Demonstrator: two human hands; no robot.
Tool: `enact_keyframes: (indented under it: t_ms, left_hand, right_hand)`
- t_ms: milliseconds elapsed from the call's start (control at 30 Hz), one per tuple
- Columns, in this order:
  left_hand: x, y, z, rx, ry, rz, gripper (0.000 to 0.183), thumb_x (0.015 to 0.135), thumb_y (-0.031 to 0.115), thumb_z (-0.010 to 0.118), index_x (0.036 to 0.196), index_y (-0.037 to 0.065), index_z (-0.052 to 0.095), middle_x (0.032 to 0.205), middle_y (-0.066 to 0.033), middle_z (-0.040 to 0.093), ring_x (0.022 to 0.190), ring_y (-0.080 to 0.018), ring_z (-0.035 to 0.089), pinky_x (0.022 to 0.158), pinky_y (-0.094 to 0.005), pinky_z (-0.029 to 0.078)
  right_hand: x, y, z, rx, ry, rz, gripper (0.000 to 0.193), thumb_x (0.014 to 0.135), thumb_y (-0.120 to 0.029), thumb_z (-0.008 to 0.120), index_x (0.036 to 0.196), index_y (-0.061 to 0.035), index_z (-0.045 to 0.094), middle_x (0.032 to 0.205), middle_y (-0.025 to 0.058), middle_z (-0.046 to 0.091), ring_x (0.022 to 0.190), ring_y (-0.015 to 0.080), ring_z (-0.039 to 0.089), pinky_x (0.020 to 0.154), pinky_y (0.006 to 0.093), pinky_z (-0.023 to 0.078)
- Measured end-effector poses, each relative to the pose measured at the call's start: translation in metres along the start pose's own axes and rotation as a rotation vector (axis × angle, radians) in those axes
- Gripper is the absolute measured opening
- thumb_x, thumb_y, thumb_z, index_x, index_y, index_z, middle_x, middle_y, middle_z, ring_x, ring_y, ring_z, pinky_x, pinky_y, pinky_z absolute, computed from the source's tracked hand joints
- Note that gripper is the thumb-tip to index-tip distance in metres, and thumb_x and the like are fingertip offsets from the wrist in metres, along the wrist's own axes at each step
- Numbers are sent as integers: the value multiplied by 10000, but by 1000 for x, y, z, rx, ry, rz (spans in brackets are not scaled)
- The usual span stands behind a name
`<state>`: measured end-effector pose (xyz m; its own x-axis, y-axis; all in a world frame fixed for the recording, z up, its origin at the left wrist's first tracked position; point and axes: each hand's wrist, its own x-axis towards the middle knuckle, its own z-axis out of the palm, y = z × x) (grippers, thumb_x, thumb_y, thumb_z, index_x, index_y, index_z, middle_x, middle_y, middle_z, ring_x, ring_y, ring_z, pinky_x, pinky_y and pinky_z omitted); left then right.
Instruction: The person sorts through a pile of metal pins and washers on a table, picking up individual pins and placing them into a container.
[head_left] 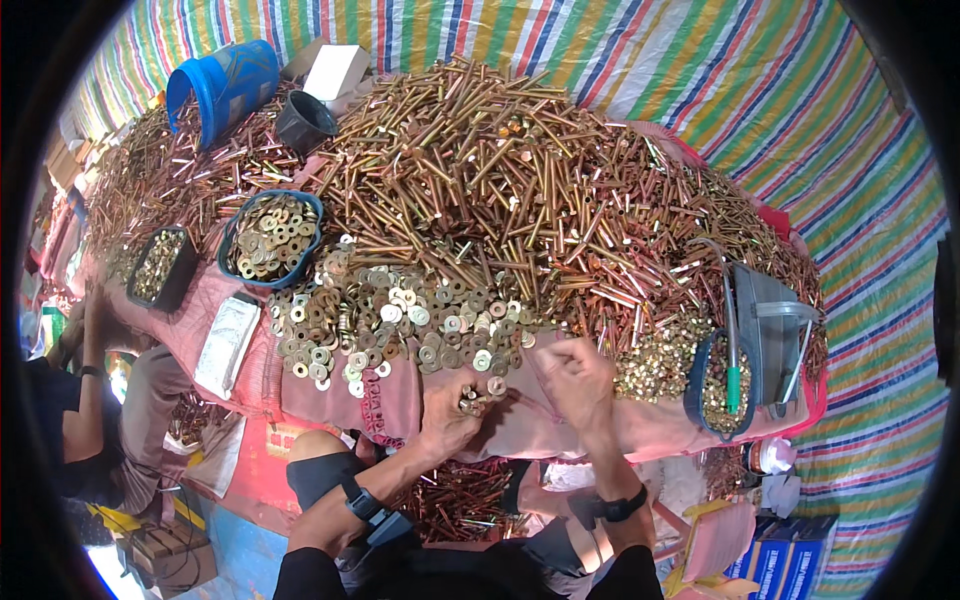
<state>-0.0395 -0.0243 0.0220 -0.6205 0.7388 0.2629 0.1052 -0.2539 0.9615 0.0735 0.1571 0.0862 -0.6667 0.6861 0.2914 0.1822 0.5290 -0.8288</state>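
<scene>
While the left hand [450, 410] is curling closed around a few small metal pieces [482, 396], at least one round like a washer, the right hand [582, 380] is hovering just to its right, lower center of frame. Left grip: fingers bending in, pieces sitting between thumb and fingertips. Right grip: fingers folding toward the palm; can't tell whether anything is inside.

Both hands are working over pink cloth [640, 428], at the near edge of the loose washers [400, 322], which are spreading across the center. More washers are filling a blue bowl [275, 284] left of center. Long metal fasteners [500, 190] are heaping up behind, across the upper frame.

Right of center, small brassy nuts [645, 370] are lying in a pile beside a dark blue tray [697, 388]; that one is holding similar pieces plus a green-handled tool [733, 388]. Gray scoop [755, 290] is standing just right of it.

Upper left: blue bucket [240, 90] is lying tipped, black bucket [305, 122] is leaning near it. White package [227, 345] is resting below the bowl. Another person [80, 430] is sitting at far left.
</scene>
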Motion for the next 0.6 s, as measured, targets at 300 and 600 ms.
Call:
enact_keyframes:
  t_ms: [300, 600]
  left_hand:
    - [1, -9, -2, 57, 8, 32, 167, 875, 6, 724, 970, 55, 595, 940, -63, 735, 880, -121, 675, 807, -281, 536]
    - [1, 7, 0, 183, 1, -59, 174, 883, -31, 661, 1040, 31, 620, 1048, -100, 776, 921, -140, 712, 807, -311, 568]
  right_hand:
    - [18, 65, -57, -809, 57, 244, 375, 771, -422, 916, 838, -75, 791, 770, 197, 750, 667, 378, 733, 657, 470, 578]
    - [23, 73, -51, -306, 77, 327, 323, 848, -306, 899, 920, -23, 762, 770, 118, 766, 646, 200, 722, 590, 375, 566]
